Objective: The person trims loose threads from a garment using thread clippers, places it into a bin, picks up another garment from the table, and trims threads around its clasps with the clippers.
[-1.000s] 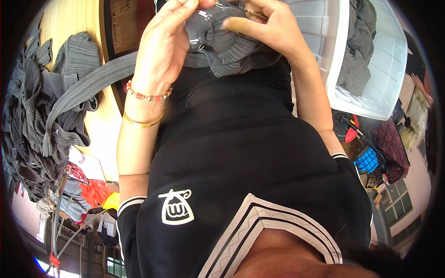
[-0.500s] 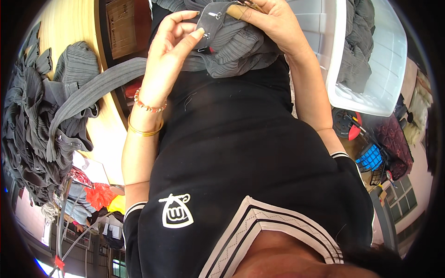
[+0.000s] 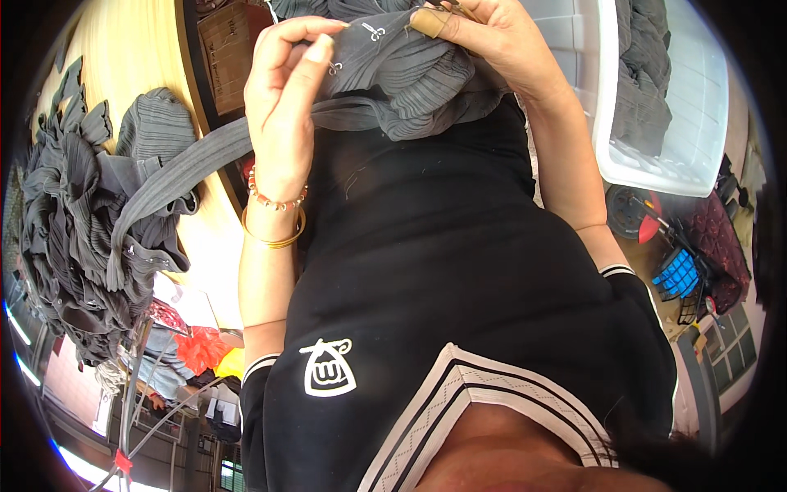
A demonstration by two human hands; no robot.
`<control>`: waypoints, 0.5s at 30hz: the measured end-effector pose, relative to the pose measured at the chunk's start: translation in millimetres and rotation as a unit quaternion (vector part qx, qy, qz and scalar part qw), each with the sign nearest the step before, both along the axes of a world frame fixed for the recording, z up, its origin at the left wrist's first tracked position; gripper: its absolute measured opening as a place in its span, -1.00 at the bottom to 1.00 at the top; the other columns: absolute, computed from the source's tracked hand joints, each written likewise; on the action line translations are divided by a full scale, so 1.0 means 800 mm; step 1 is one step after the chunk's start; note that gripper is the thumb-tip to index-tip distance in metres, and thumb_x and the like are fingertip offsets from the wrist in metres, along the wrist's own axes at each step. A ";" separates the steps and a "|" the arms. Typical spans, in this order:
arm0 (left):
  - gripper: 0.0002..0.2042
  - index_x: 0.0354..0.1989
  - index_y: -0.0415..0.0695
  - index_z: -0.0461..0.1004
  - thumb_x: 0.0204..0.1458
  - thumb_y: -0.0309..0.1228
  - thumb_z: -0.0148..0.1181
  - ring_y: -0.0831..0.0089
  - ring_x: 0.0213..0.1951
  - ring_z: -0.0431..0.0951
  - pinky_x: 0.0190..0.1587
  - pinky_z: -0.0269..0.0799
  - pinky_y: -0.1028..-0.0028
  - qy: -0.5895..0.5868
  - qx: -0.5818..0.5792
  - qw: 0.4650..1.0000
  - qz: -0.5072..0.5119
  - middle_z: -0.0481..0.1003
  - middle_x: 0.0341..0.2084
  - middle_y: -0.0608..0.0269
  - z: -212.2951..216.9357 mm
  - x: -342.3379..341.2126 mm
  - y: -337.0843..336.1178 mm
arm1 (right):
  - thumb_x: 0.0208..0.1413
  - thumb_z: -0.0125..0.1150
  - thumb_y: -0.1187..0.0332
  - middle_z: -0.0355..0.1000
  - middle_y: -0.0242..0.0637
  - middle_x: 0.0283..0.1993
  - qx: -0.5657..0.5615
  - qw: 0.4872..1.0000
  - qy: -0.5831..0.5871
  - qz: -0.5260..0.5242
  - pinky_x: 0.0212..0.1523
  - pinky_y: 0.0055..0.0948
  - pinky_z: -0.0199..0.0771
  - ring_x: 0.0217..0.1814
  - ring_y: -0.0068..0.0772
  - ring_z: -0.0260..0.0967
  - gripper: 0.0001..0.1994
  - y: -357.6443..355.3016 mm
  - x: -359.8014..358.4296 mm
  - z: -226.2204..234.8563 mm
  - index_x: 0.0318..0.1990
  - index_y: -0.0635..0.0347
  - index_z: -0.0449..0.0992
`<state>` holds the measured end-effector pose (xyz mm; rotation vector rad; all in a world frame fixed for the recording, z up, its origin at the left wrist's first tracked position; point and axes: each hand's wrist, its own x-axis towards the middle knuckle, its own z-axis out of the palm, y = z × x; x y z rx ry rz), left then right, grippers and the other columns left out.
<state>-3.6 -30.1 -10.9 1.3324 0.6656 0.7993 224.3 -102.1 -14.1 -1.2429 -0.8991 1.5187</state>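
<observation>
Grey ribbed garment [image 3: 434, 90]: lay bunched at the top centre of our view, between our two hands and just above the black top [image 3: 410, 189].
Left hand [image 3: 283, 90]: we pinched the garment's edge with thumb and forefinger, beside the lower metal hook [image 3: 334, 68].
Right hand [image 3: 504, 41]: our fingers gripped the cloth, the thumb's tan wrap [image 3: 428, 22] resting near the upper metal hook [image 3: 374, 32].
Edge tension: we judged it best to hold the edge flat and lightly taut, since slack ribs could fold beneath the hooks.
Thumb placement: we judged it safer beside each hook than over its point.
Trailing strip [image 3: 184, 168]: it passed behind our left wrist toward the grey pile [image 3: 90, 221] on the surface [image 3: 152, 53]; we judged that slack here would limit drag.
Edge axis: we saw the held edge slant from lower left to upper right, with the hooks spaced along it.
Upper hook direction: its narrow end pointed up and left, its loops down and right.
</observation>
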 end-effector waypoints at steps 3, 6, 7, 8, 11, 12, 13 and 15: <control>-0.71 -0.15 -0.12 0.62 -0.10 -0.55 0.43 0.63 -0.17 0.36 -0.07 0.29 0.60 0.079 0.131 0.988 0.027 0.40 -0.24 0.41 0.000 0.004 -0.004 | 0.22 0.24 0.39 0.47 -0.54 -0.39 -0.003 1.000 0.016 -0.014 -0.34 -0.65 0.35 -0.36 -0.75 0.33 -0.87 0.000 -0.002 -0.001 -0.32 0.27 0.57; -0.73 -0.24 -0.07 0.67 -0.19 -0.50 0.51 0.54 -0.13 0.41 -0.08 0.36 0.54 0.147 0.246 0.957 0.050 0.45 -0.22 0.35 -0.006 0.010 -0.007 | 0.22 0.24 0.39 0.47 -0.55 -0.39 0.000 0.999 0.029 -0.022 -0.33 -0.66 0.34 -0.36 -0.76 0.33 -0.87 0.000 -0.002 -0.004 -0.32 0.27 0.57; -0.73 -0.24 -0.07 0.67 -0.19 -0.50 0.51 0.54 -0.13 0.41 -0.08 0.36 0.54 0.147 0.247 0.957 0.049 0.45 -0.22 0.35 -0.008 0.012 -0.008 | 0.22 0.25 0.39 0.46 -0.55 -0.39 0.007 0.999 0.027 -0.023 -0.33 -0.66 0.34 -0.36 -0.75 0.33 -0.87 0.000 -0.001 -0.005 -0.32 0.27 0.58; -0.74 -0.25 -0.08 0.68 -0.18 -0.50 0.51 0.54 -0.13 0.41 -0.10 0.37 0.53 0.156 0.257 0.951 0.064 0.46 -0.21 0.34 -0.011 0.012 -0.009 | 0.22 0.25 0.39 0.46 -0.55 -0.39 0.008 0.999 0.028 -0.024 -0.33 -0.66 0.34 -0.36 -0.75 0.33 -0.87 0.000 -0.002 -0.004 -0.32 0.27 0.58; -0.76 -0.26 -0.09 0.68 -0.17 -0.50 0.50 0.54 -0.19 0.43 -0.15 0.40 0.54 0.165 0.282 0.942 0.081 0.46 -0.18 0.33 -0.012 0.013 -0.008 | 0.21 0.25 0.39 0.46 -0.56 -0.40 0.025 0.999 0.023 -0.033 -0.35 -0.66 0.33 -0.37 -0.76 0.32 -0.88 -0.001 -0.001 -0.001 -0.32 0.26 0.58; -0.77 -0.27 -0.09 0.68 -0.17 -0.50 0.50 0.54 -0.24 0.45 -0.18 0.41 0.54 0.165 0.295 0.937 0.083 0.46 -0.16 0.32 -0.012 0.013 -0.008 | 0.21 0.25 0.40 0.46 -0.56 -0.40 0.010 0.999 0.021 -0.023 -0.36 -0.67 0.33 -0.37 -0.76 0.32 -0.88 -0.001 0.002 -0.001 -0.32 0.26 0.57; -0.77 -0.27 -0.09 0.68 -0.17 -0.50 0.50 0.54 -0.24 0.45 -0.18 0.41 0.54 0.165 0.296 0.937 0.082 0.46 -0.16 0.32 -0.010 0.014 -0.009 | 0.21 0.25 0.40 0.46 -0.56 -0.40 -0.006 1.000 0.019 -0.014 -0.36 -0.67 0.32 -0.38 -0.77 0.32 -0.88 -0.001 0.004 -0.002 -0.32 0.26 0.57; -0.76 -0.26 -0.10 0.67 -0.16 -0.49 0.50 0.56 -0.34 0.46 -0.24 0.42 0.57 0.177 0.315 0.929 0.077 0.46 -0.12 0.29 -0.005 0.015 -0.011 | 0.21 0.25 0.40 0.45 -0.57 -0.41 0.008 1.000 0.015 -0.021 -0.38 -0.68 0.31 -0.39 -0.78 0.30 -0.88 -0.001 0.003 -0.005 -0.32 0.26 0.57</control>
